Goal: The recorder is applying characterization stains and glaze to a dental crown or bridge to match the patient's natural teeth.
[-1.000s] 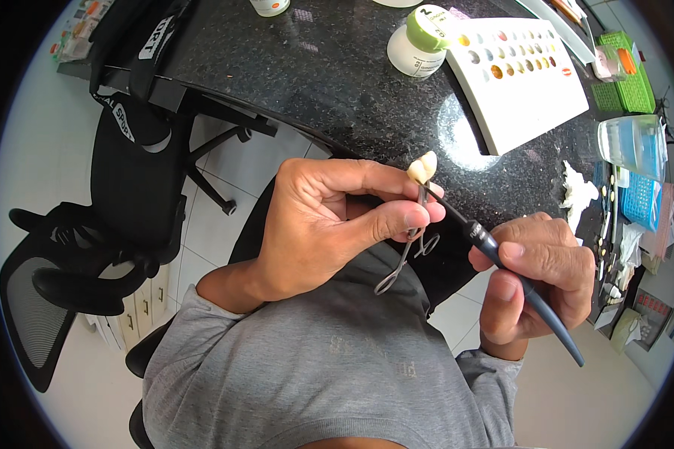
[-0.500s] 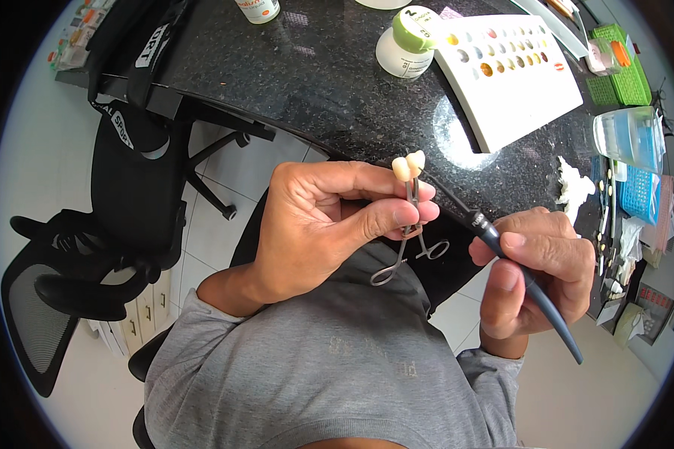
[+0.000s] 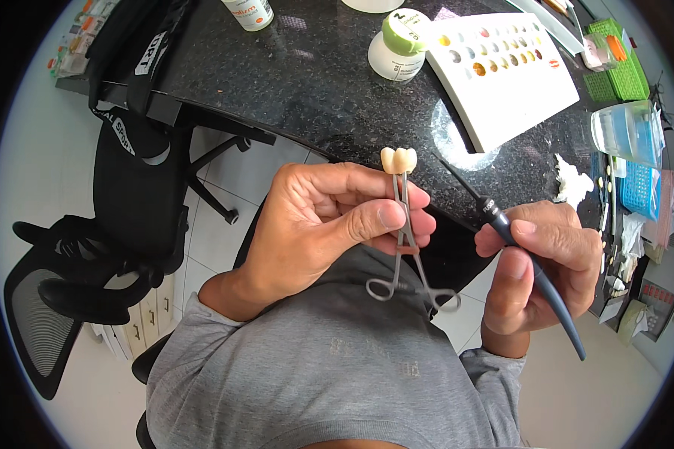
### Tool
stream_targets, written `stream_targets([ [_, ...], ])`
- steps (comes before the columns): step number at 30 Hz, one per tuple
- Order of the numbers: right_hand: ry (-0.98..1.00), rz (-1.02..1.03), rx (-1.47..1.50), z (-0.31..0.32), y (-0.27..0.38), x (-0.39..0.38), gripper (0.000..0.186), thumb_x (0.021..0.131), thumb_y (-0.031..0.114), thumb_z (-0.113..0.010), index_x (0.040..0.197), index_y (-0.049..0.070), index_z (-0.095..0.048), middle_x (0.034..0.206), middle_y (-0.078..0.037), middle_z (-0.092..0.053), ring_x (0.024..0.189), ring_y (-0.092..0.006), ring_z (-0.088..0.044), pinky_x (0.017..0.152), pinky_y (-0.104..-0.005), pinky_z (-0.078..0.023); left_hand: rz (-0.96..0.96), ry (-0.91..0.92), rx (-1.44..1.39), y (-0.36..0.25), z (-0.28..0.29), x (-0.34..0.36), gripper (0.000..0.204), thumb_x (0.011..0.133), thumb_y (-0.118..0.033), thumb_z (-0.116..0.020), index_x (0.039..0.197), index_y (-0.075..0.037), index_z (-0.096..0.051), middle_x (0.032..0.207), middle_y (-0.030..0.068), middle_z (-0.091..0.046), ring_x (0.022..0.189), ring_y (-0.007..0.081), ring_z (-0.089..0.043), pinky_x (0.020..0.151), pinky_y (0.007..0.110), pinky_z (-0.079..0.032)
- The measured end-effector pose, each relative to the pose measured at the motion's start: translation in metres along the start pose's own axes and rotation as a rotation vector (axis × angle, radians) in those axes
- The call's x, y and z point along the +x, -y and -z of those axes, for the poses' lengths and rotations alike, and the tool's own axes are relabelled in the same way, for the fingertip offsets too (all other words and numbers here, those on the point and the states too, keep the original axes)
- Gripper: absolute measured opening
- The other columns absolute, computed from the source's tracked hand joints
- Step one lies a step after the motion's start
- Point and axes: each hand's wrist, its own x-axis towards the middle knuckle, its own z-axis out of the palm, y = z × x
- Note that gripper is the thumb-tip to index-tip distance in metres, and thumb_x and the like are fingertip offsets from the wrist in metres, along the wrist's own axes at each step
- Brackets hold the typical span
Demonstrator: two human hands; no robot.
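My left hand (image 3: 329, 224) is closed on a pair of metal hemostat forceps (image 3: 407, 238), pinched between thumb and fingers with the two finger rings hanging down. At their upper tips sits a small cream-coloured dental bridge (image 3: 399, 161), shaped like joined teeth. My right hand (image 3: 543, 266) grips a fine brush (image 3: 549, 293) with a dark blue tapered handle, held like a pen. Its thin dark tip (image 3: 448, 166) points up and left, a short way right of the teeth and apart from them.
On the black speckled table (image 3: 314, 97) lie a white palette (image 3: 513, 105) with coloured wells and a green-lidded jar (image 3: 401, 46). Farther right are crumpled tissue (image 3: 573, 179), a clear water cup (image 3: 625, 133) and green (image 3: 618, 75) and blue baskets (image 3: 640, 191). A black chair (image 3: 131, 194) stands left.
My left hand has turned the forceps, so their rings spread wider in view and the teeth show from another side. The brush has moved slightly right, its tip away from the teeth.
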Motion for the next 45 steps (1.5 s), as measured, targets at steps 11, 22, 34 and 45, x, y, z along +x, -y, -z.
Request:
stream_targets([
  [11,0.068,-0.001,0.016,-0.001,0.000,0.001,0.028,0.066,-0.011,-0.070,0.092,-0.009,-0.060,0.073,-0.018,-0.066,0.059,-0.0172,-0.063,0.048,-0.0227,-0.049,0.092,0.003,-0.093,-0.004,-0.004,0.002,0.022,0.094,-0.016,-0.063,0.101,0.005,-0.064,0.080,0.0169,-0.070,0.073,0.0263,-0.073,0.061,0.031,-0.063],
  [22,-0.308,0.035,-0.230,0.042,0.010,0.017,0.023,0.092,0.008,-0.060,0.110,-0.006,-0.056,0.084,-0.016,-0.061,0.058,-0.0117,-0.056,0.050,-0.0193,-0.045,0.049,0.077,-0.089,0.000,0.004,-0.002,0.024,0.095,-0.015,-0.062,0.108,0.005,-0.065,0.095,0.0176,-0.071,0.089,0.0235,-0.071,0.077,0.033,-0.060],
  [34,-0.145,-0.315,-0.626,0.074,-0.028,0.066,0.006,0.084,0.002,-0.069,0.089,-0.001,-0.068,0.075,-0.003,-0.065,0.064,-0.0049,-0.061,0.060,-0.0175,-0.047,0.091,0.052,-0.171,0.012,0.000,-0.002,0.018,0.091,-0.018,-0.066,0.096,0.000,-0.064,0.083,0.0166,-0.070,0.083,0.0290,-0.072,0.067,0.036,-0.062],
  [45,-0.125,-0.337,-0.668,0.075,-0.039,0.063,0.007,0.084,0.004,-0.070,0.090,-0.001,-0.069,0.073,-0.002,-0.067,0.064,-0.0047,-0.063,0.060,-0.0175,-0.047,0.199,0.069,-0.286,0.006,0.000,0.000,0.018,0.091,-0.018,-0.067,0.097,-0.001,-0.064,0.081,0.0158,-0.070,0.080,0.0305,-0.072,0.065,0.038,-0.061],
])
